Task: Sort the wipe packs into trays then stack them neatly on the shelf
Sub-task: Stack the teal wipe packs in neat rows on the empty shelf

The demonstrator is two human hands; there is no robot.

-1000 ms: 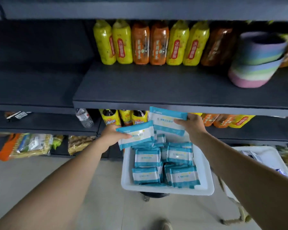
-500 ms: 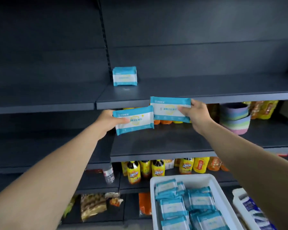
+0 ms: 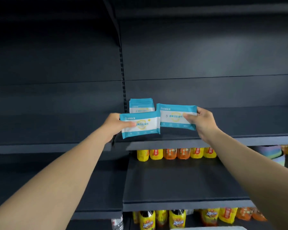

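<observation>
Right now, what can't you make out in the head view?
- Wipe pack stack on shelf: count unclear, lower part hidden behind left-hand pack.
- Tray: cut off by bottom edge, contents unseen.
- Print on right-hand pack: blurred, partly under right hand thumb.
- Left hand fingers: behind its pack.

Dim, softly blurred, wide-angle edge distortion

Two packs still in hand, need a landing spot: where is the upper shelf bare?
Bare shelf board runs right of the standing wipe packs, behind the right hand and its pack. Crowded by the upright post, where the left hand holds its pack.
</observation>
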